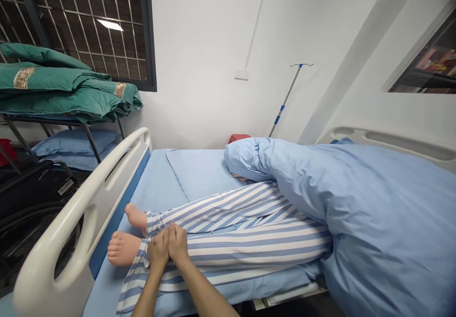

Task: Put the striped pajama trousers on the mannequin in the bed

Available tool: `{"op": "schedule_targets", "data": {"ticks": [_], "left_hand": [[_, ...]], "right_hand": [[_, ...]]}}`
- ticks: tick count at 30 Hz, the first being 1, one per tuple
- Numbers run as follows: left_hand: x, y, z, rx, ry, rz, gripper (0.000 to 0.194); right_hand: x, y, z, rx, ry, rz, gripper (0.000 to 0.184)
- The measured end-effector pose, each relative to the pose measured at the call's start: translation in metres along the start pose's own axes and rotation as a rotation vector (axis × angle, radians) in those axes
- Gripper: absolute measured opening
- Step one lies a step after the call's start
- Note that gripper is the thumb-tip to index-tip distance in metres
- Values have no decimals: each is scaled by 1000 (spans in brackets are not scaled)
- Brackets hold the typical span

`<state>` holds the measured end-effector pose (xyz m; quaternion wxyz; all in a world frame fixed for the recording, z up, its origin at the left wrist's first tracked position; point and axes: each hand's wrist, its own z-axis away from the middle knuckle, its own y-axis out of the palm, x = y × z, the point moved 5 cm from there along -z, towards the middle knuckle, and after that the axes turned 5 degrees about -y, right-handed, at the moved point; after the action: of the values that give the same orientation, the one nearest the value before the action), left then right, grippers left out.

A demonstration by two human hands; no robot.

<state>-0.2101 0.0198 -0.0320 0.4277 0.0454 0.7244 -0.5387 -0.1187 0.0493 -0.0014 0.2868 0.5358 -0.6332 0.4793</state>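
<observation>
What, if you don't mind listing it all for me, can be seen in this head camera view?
Bed side rail: one, white, along the bed's left edge.
Bed sheet: one, blue, on the mattress.
Quilt: one, pale blue, bunched over the bed's far right.
Striped pyjama trousers: one pair, blue and white, on the lying person's legs.
Bare feet: two, beyond the side rail's inner side, on the sheet.
Folded blankets: a stack, green with gold bands, on a rack at left.
Pillow: one, blue, under the rack.
IV pole: one, grey and blue, behind the bed.
Barred window: one, dark frame, upper left.
Left hand: one, on the trousers.
Right hand: one, against the left hand.
</observation>
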Motion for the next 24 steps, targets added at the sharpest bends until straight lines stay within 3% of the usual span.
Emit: {"op": "schedule_targets", "data": {"ticks": [4,9,12,14,18,24], "left_hand": [[-4,-6,-7,27,-4,211,30],[-43,-35,-7,139,-17,768,42],[-64,-41,-1,236,-45,984,43],[-61,-38,-1,182,-104,985,43],[-28,-20,-10,0,-187,768,31],[-9,-1,-19,48,-100,612,41]], "right_hand": [[-1,2,-2,-18,40,52,42],[5,4,-4,46,5,48,52],[5,3,-4,57,-5,36,57],[5,2,-3,62,-4,51,57],[4,1,-4,36,19,127,51],[2,3,-6,32,36,237,48]]}}
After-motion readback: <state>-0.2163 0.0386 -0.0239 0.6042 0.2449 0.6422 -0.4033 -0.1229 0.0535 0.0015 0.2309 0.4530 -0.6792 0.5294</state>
